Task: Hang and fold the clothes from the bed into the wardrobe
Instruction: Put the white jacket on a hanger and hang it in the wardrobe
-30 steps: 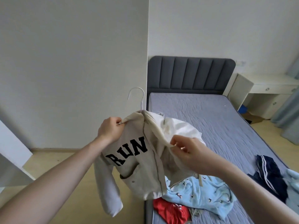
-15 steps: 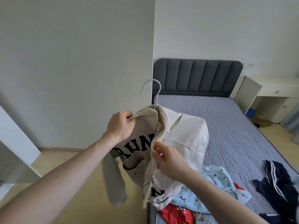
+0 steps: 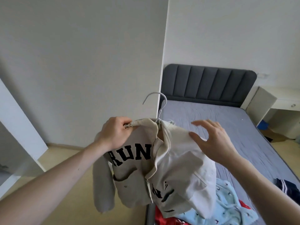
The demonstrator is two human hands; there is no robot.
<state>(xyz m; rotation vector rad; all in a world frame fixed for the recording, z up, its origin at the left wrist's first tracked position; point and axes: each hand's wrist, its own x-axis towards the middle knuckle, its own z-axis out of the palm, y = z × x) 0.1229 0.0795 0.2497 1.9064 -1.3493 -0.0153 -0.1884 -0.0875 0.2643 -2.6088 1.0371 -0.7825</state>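
While left hand (image 3: 116, 133) pinches jacket (image 3: 162, 168) shoulder, right hand (image 3: 214, 140) touches other shoulder.

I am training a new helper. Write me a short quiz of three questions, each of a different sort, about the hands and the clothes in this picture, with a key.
1. True or false: the left hand grips the shoulder of the jacket.
2. Which word is printed on the jacket's chest? A) RUN B) FUN C) SUN
3. Fill in: the hook of the ______ sticks up above the collar.

Key:
1. True; the right hand is spread, only its thumb on the jacket.
2. A
3. hanger
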